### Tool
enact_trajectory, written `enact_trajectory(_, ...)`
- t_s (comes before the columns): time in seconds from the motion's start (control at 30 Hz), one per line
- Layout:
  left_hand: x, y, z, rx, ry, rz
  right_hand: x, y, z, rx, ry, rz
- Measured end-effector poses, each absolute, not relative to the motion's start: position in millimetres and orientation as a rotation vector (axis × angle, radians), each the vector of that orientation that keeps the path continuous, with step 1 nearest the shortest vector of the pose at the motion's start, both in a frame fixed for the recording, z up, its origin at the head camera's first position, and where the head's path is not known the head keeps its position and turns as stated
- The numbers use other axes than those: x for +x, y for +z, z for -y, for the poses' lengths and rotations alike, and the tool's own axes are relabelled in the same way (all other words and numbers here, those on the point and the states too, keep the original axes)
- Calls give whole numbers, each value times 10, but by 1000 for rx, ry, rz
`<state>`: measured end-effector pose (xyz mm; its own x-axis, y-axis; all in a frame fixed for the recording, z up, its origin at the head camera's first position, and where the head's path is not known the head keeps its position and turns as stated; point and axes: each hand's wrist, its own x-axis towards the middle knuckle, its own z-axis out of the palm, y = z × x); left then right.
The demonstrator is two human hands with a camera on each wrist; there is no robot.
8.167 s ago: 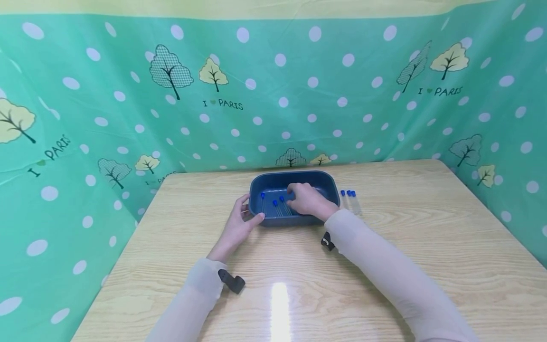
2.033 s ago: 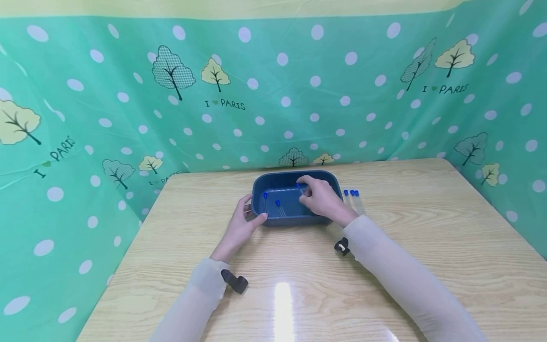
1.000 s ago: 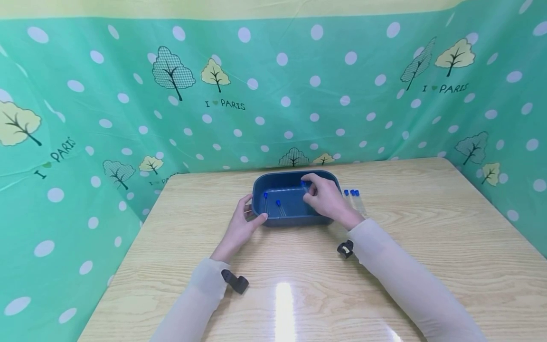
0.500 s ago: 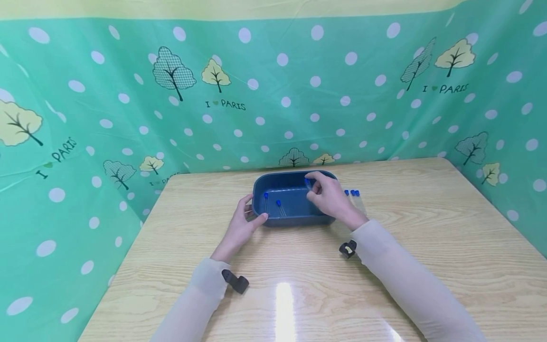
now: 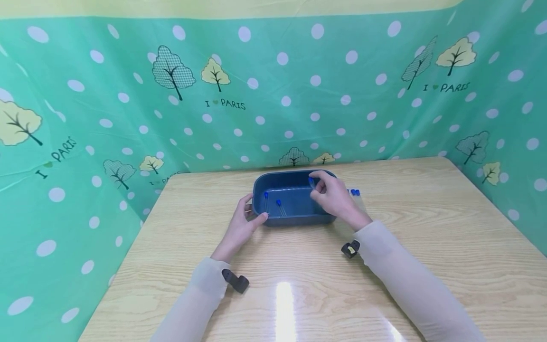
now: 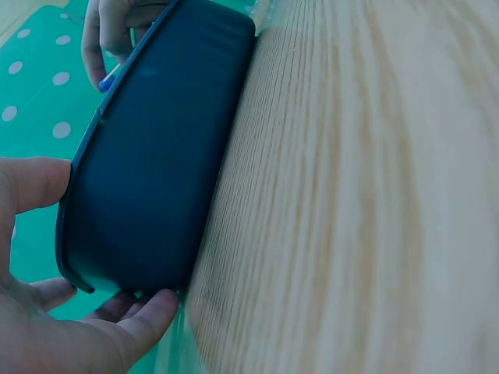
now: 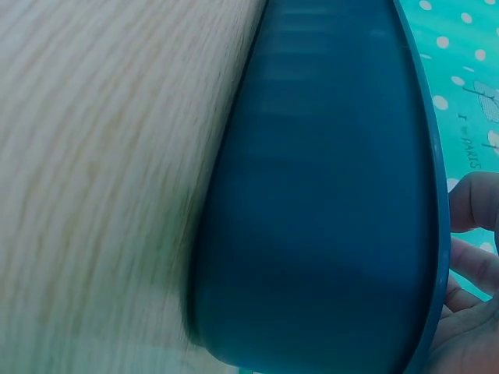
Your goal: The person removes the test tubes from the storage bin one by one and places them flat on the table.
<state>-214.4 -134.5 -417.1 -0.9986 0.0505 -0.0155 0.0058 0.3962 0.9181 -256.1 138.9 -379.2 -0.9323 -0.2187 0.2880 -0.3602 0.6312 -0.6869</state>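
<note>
A dark blue plastic basin (image 5: 295, 221) stands on the table. My left hand (image 5: 238, 228) grips its left end, the thumb at the front rim and the fingers round the side; the left wrist view shows these fingers against the basin wall (image 6: 156, 156). Over the basin's right part, my right hand (image 5: 336, 195) pinches a clear, thin tube with a blue cap (image 5: 311, 180); most of its body is hidden. Two similar blue-capped tubes, one farther left (image 5: 266, 195) and one nearer the middle (image 5: 279, 203), lie inside the basin.
Several more blue-capped tubes (image 5: 355, 192) lie on the wooden table (image 5: 410, 213) just right of the basin, partly hidden by my right hand. A green dotted cloth (image 5: 265, 118) hangs behind the table and at both sides.
Three tubes lay in the basin's left part earlier; two lie there now. My right hand has lifted one and drifted rightward over the basin. The left hand keeps its grip.
</note>
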Motion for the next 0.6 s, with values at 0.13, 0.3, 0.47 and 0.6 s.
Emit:
enact_trajectory(0.13,-2149,-4175,1341,50,1704,-2590,-2559,-3800,-1401,481,1178,2669)
enact_trajectory(0.3,-2150,-4183,1339,55,1706,-2590,-2548,-3791,-1406,468,1185,2675)
enact_trajectory(0.47,-2150,-4183,1342,56,1698,-2593,-2551,-3772,-1421,454,1205,2664)
enact_trajectory(0.6,-2155,-4183,1347,63,1700,-2595,-2557,-3753,-1441,453,1222,2667)
